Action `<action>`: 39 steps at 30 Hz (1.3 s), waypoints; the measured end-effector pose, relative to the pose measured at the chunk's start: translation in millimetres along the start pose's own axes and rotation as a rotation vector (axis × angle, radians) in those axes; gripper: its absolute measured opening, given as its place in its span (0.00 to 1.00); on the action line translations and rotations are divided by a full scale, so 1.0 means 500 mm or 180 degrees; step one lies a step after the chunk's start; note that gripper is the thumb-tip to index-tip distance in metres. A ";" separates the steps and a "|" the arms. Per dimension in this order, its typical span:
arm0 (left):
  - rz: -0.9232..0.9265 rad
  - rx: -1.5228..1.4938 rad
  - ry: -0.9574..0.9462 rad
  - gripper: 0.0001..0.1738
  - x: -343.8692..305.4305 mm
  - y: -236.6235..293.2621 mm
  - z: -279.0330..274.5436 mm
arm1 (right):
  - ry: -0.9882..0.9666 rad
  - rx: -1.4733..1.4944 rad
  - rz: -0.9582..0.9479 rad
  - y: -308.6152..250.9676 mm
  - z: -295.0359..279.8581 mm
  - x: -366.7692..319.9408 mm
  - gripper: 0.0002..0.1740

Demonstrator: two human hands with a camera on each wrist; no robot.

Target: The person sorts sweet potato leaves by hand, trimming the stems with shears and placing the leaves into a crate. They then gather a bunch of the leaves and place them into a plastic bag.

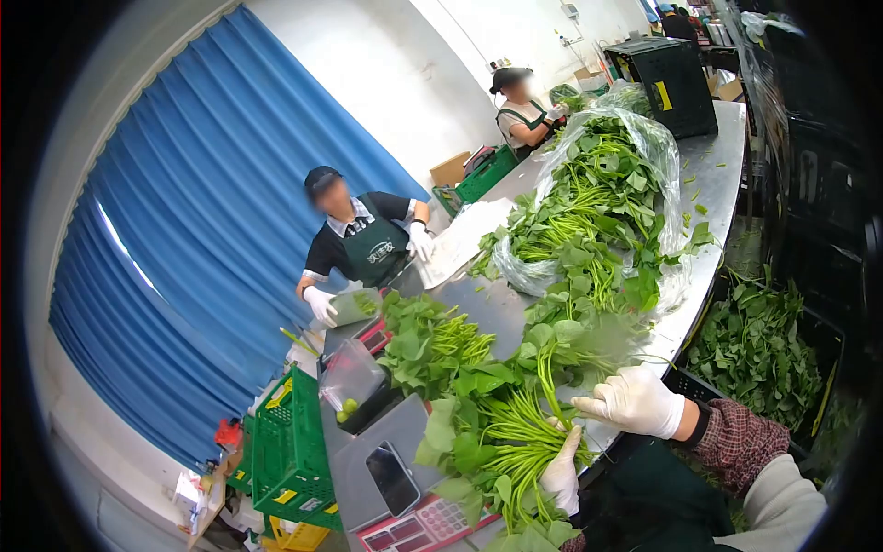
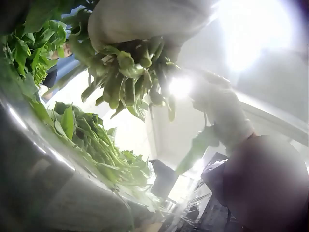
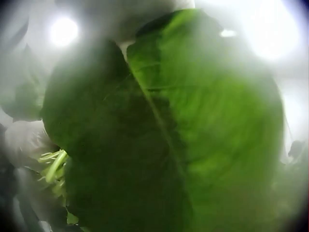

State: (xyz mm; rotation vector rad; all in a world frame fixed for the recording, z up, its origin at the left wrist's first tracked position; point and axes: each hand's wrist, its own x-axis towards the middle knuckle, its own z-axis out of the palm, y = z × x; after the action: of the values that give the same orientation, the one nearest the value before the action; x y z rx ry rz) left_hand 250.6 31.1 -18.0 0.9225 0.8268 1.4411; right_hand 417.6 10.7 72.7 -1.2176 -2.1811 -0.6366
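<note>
Near the table's front edge, my white-gloved left hand (image 1: 563, 474) grips a thick bunch of leafy green stems (image 1: 520, 432). In the left wrist view its glove (image 2: 149, 19) wraps the bunch, with the cut stem ends (image 2: 128, 79) sticking out below. Just beside it, my gloved right hand (image 1: 635, 402) pinches a leafy sprig, fingers curled, close to the stems of the bunch. The sprig's leaf (image 2: 198, 150) hangs under that hand in the left wrist view. One big leaf (image 3: 159, 121) fills most of the right wrist view and hides the fingers there.
More greens (image 1: 598, 193) spill from a clear plastic bag along the metal table (image 1: 727, 175). A phone (image 1: 394, 478), a pink scale (image 1: 441, 520) and a black tray (image 1: 368, 405) lie left. A crate of greens (image 1: 759, 345) stands right, below the edge. Across sits a person (image 1: 372, 239) in an apron.
</note>
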 end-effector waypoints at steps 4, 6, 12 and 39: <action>-0.0043 -0.0144 0.0168 0.24 0.003 -0.011 -0.005 | 0.0009 -0.0167 0.0002 0.001 -0.010 -0.020 0.16; 0.0078 -0.0217 0.0204 0.26 0.004 -0.011 -0.002 | 0.0007 -0.0122 0.0108 0.003 -0.011 -0.048 0.15; 0.0001 -0.0406 0.0211 0.23 0.022 0.019 -0.024 | 0.0365 -0.0998 0.1387 0.094 -0.097 -0.140 0.06; 0.0081 0.0729 -0.0797 0.27 -0.003 -0.012 -0.031 | 0.0604 0.0962 0.0193 0.040 -0.022 0.030 0.05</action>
State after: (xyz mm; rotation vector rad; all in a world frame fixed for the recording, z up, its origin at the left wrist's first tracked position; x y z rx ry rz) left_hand 239.2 30.2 -30.0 1.2630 0.8038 1.2372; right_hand 431.2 22.3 93.7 -1.0164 -1.9878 -0.3640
